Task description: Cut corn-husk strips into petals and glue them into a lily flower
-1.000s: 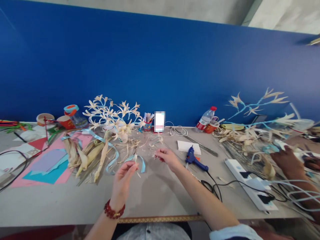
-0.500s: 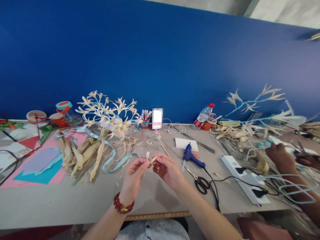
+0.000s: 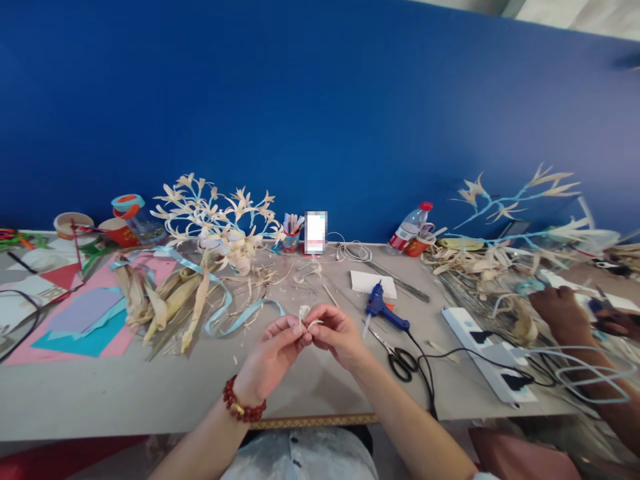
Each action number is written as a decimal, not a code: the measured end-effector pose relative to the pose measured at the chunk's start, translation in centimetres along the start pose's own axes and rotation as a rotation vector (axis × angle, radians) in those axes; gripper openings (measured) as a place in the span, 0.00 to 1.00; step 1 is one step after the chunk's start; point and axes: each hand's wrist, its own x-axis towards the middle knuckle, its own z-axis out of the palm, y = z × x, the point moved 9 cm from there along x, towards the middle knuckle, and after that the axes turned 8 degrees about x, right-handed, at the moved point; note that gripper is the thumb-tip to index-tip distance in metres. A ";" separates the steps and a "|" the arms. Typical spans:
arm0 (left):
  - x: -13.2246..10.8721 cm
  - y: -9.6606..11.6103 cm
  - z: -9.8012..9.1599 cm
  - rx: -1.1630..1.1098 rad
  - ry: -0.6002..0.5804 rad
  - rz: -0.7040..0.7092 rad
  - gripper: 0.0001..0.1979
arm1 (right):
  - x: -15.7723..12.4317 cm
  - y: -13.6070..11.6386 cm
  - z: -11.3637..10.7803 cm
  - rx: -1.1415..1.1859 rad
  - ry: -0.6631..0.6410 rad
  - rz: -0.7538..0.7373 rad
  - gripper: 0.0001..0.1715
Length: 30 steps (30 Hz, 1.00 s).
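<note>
Over the front middle of the table, my left hand (image 3: 277, 347) pinches a small pale husk petal (image 3: 303, 313) that stands up between thumb and forefinger. My right hand (image 3: 336, 333) is closed right beside it, its thumb and forefinger on a thin curved pale strip (image 3: 316, 323) that looks like husk. The fingertips of both hands meet, and where the pieces join is hidden by them. To the right of my hands lie a blue hot glue gun (image 3: 383, 307) and black-handled scissors (image 3: 403, 363).
Husk flowers on blue stems (image 3: 215, 220) stand at the back left, with dried husks (image 3: 173, 310) and blue ribbon (image 3: 235, 327) before them. A white power strip (image 3: 487, 357) with cables lies right. A co-worker's hand (image 3: 560, 310) works at far right, near a bottle (image 3: 410, 230).
My hands have drawn closer together, and the right fingers have turned the thin strip into a curve beside the upright petal. The view has shifted slightly.
</note>
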 end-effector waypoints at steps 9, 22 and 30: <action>-0.5 1.3 -0.3 0.273 0.114 0.118 0.06 | -1.4 -4.3 -1.2 -0.234 0.234 -0.329 0.11; -0.8 0.9 0.6 0.188 0.099 0.094 0.05 | -1.6 -4.6 0.4 -0.308 0.274 -0.444 0.08; -0.8 0.8 0.9 0.151 0.071 0.085 0.05 | -1.6 -4.8 0.3 -0.362 0.316 -0.481 0.08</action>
